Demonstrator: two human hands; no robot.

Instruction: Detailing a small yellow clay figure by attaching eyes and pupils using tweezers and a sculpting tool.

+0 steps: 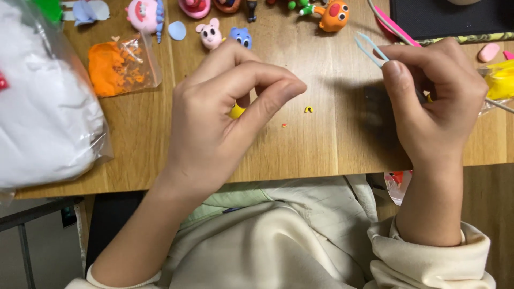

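Observation:
My left hand [222,115] hovers over the wooden table [321,144] with thumb and forefinger pinched together; a yellow clay piece [236,111] shows under its palm. My right hand [433,101] grips a thin light-blue modelling tool [369,49], whose forked end points up and left. Between the hands lie a tiny curled yellow clay bit [308,109] and an orange speck [284,125].
A bag of white clay [43,107] fills the left. A bag of orange clay [120,64] lies behind it. Small clay figures stand along the back: pink [210,33], blue [242,36], orange [333,15]. Yellow clay in plastic [500,79] sits at right, a dark mat [450,16] behind.

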